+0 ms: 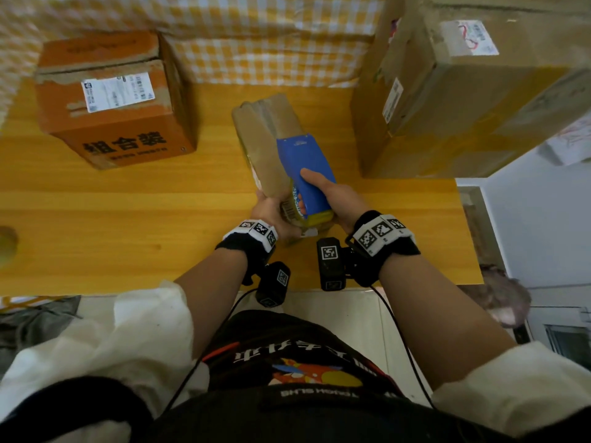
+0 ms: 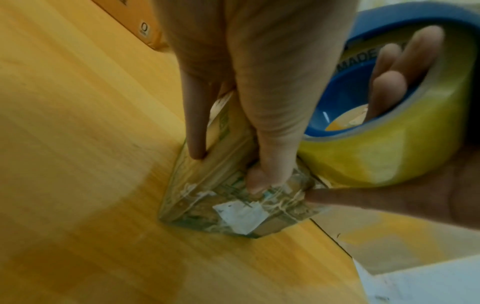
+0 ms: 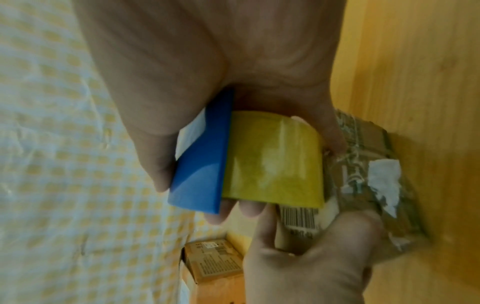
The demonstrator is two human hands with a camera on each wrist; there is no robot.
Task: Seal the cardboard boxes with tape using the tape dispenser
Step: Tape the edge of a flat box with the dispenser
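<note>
A small brown cardboard box (image 1: 262, 139), wrapped in old tape, lies on the yellow wooden table (image 1: 128, 219), its length running away from me. My left hand (image 1: 271, 209) grips its near end, with the thumb (image 2: 270, 168) on the taped end and a finger along the side. My right hand (image 1: 326, 190) holds the blue tape dispenser (image 1: 307, 164) on top of the box, with fingers through the core of the yellow tape roll (image 2: 389, 154). In the right wrist view the tape roll (image 3: 272, 164) sits against the box (image 3: 363, 164), beside the blue dispenser (image 3: 202, 164).
An orange cardboard box (image 1: 112, 97) with a white label stands at the back left. A large brown cardboard box (image 1: 463, 84) stands at the back right. A yellow checked cloth (image 1: 271, 43) hangs behind the table. The table's right edge (image 1: 470, 235) is close to my right wrist.
</note>
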